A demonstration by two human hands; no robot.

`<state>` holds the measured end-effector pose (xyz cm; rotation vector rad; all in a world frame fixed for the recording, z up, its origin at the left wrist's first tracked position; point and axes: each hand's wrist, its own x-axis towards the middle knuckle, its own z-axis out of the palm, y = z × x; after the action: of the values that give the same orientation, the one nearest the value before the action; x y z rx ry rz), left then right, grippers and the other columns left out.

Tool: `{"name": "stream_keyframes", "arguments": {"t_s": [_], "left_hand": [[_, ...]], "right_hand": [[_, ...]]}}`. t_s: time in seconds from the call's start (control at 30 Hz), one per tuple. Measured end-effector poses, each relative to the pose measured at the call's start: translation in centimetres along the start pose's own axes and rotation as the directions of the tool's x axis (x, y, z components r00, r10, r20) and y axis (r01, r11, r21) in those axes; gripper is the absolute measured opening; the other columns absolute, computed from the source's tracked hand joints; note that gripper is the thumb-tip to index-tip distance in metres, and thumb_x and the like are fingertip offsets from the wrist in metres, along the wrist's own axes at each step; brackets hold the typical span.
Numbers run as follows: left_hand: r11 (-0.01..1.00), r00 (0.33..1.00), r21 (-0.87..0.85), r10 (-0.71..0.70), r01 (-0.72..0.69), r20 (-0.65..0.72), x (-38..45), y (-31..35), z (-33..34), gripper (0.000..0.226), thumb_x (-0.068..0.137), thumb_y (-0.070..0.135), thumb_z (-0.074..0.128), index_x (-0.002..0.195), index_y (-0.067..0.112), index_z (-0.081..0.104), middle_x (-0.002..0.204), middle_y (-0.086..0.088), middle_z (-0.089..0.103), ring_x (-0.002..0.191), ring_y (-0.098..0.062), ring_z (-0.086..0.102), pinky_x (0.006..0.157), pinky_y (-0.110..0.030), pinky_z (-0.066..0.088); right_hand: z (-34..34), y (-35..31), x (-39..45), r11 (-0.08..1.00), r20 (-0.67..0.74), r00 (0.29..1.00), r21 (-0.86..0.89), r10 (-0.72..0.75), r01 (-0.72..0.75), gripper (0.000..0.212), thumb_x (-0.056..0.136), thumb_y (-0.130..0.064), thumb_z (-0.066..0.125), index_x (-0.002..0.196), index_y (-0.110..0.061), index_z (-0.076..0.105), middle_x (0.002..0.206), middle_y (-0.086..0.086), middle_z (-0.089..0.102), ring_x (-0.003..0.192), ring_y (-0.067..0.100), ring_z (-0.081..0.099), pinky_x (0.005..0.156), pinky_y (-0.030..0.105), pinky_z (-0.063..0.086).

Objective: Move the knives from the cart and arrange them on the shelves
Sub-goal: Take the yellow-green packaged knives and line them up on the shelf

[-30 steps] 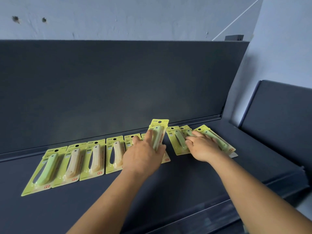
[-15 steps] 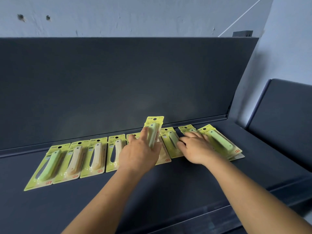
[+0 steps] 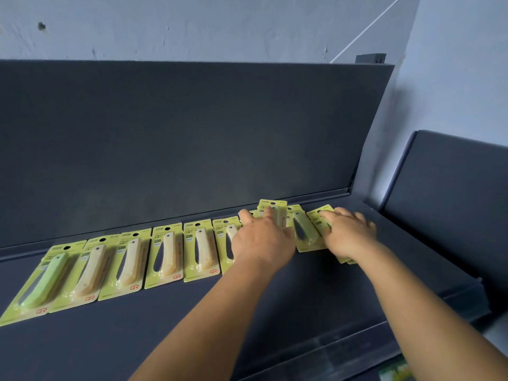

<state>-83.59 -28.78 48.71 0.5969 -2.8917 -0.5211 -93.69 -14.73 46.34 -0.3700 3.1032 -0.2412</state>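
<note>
Left hand [image 3: 262,239] gripping raised knife pack [image 3: 275,213], needing lowering flat just right of cream-handled row [image 3: 167,254]; right hand [image 3: 347,232] flat-fingered, pressing green packs [image 3: 305,232].

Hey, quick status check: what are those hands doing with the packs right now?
Left hand grips an upright knife pack. Right hand rests flat on the end packs. Row of packs laid along the shelf. Nothing blocking.
</note>
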Motion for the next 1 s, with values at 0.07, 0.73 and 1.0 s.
{"name": "stream_keyframes", "arguments": {"t_s": [0.07,0.73,1.0], "left_hand": [[0.999,1.000,0.049,0.002,-0.002,0.006,0.4,1.2,0.5,0.052,0.096,0.044,0.035,0.143,0.023,0.029,0.127,-0.012,0.032,0.099,-0.034,0.059,0.072,-0.033,0.036],[0.987,0.996,0.155,-0.064,0.053,0.061,2.5,2.8,2.2,0.059,0.097,0.044,0.034,0.148,0.018,0.021,0.133,-0.014,0.028,0.113,-0.031,0.053,0.078,-0.033,0.039],[0.973,0.987,0.230,-0.033,-0.004,0.157,3.9,5.5,3.6,0.065,0.101,0.046,0.026,0.145,-0.002,0.025,0.143,-0.027,0.023,0.113,-0.027,0.054,0.076,-0.030,0.043]], "right_hand": [[0.3,1.4,0.0,0.998,0.057,0.998,0.055,0.039,-0.042,0.061,0.091,-0.014,0.044,0.145,-0.038,0.028,0.153,-0.005,0.023,0.134,0.029,0.030,0.104,0.041,0.034],[2.5,-0.3,2.3,0.943,0.023,0.959,0.191,-0.283,0.273,0.046,0.093,-0.022,0.048,0.138,-0.031,0.047,0.154,-0.011,0.024,0.138,0.020,0.031,0.111,0.035,0.034],[1.8,0.8,3.3,0.966,0.054,0.969,0.111,-0.243,0.236,0.048,0.091,-0.017,0.046,0.138,-0.021,0.047,0.153,-0.001,0.028,0.138,0.023,0.032,0.112,0.034,0.031]]}}
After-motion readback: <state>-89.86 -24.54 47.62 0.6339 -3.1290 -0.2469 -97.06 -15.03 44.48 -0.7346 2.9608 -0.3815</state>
